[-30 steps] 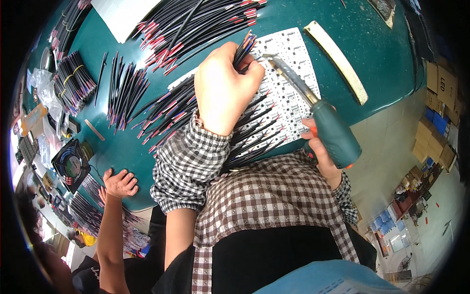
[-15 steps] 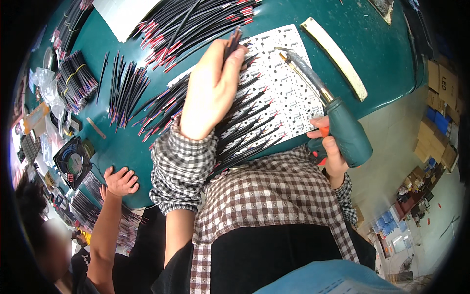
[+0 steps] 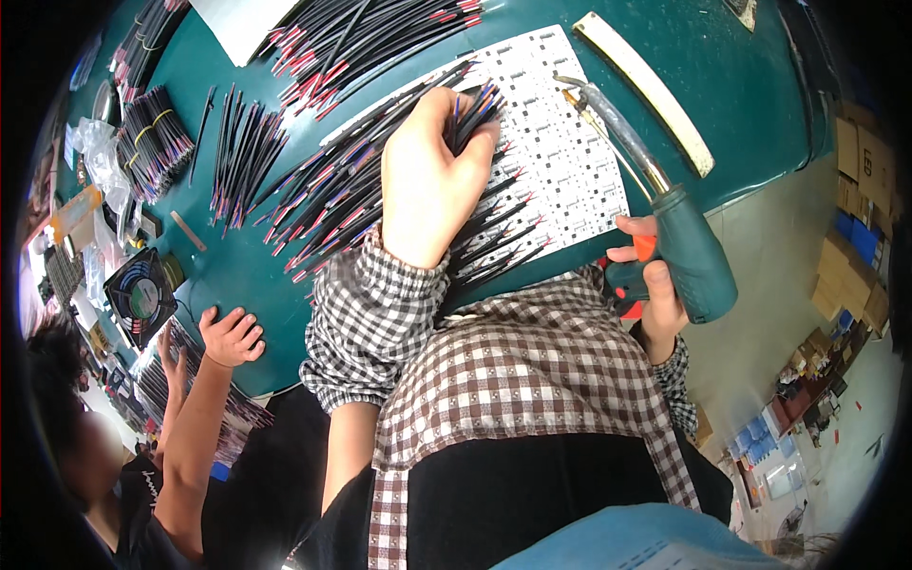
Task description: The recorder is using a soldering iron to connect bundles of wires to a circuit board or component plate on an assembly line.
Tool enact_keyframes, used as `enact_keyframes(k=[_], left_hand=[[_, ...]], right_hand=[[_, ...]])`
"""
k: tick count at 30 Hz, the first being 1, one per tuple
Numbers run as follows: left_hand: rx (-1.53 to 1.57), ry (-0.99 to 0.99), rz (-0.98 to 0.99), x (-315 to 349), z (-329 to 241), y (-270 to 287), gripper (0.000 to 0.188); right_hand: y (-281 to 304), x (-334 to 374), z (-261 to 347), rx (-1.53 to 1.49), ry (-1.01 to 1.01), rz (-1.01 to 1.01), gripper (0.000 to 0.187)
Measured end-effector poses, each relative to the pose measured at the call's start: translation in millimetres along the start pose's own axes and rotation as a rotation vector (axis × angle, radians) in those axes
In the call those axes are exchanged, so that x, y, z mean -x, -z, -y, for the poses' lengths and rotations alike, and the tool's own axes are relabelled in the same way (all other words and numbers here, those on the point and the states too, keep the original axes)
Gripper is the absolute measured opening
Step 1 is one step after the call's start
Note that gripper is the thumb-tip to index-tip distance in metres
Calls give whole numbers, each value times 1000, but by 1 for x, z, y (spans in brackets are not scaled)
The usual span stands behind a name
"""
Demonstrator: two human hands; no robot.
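Change: my left hand (image 3: 423, 180), clamped on a wire bunch (image 3: 478, 112), has come nearer and right since half a second ago. The soldering gun (image 3: 696, 256) tip, just beside the held ends a second ago, now sits apart, far right of them. Likely a gap between touches, held ends off the heat. My right hand (image 3: 663, 299) is wrapped round the gun's handle; trigger pressed or not, can't tell. Wire bunch is above the board sheet (image 3: 575, 180), more wires (image 3: 494, 236) fanned along its near edge. Materials: thin black sleeving, bright red and bluish ends; flat white sheet, dark speckle pattern; smooth green casing, bare metal barrel; cream curved strip (image 3: 648, 90), far right; glossy green table (image 3: 750, 128).
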State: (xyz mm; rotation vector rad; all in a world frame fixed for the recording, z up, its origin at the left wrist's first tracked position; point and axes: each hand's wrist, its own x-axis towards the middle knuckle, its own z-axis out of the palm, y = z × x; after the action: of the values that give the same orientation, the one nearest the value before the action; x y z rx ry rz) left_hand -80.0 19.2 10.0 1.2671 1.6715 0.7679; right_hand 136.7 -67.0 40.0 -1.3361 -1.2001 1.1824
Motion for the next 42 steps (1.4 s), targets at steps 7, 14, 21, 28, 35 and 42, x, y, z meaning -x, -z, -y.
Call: enact_keyframes(k=[7,14,21,28,35,42], left_hand=[[-16,-49,-27,-1,0,-5,19],[131,58,2,-1,-1,-8,15],[-172,-56,-77,-2,-14,-6,21],[-208,-45,-28,-1,-13,-11,22],[-208,-126,-132,-1,-7,-15,20],[-233,-112,-129,-1,-7,-15,19]], right_hand=[[2,10,-3,3,-66,-10,48],[1,9,-1,22,-84,2,49],[0,10,0,44,-105,-7,50],[1,14,0,23,-108,9,47],[2,18,0,-11,-185,37,43],[2,18,1,11,-243,110,39]])
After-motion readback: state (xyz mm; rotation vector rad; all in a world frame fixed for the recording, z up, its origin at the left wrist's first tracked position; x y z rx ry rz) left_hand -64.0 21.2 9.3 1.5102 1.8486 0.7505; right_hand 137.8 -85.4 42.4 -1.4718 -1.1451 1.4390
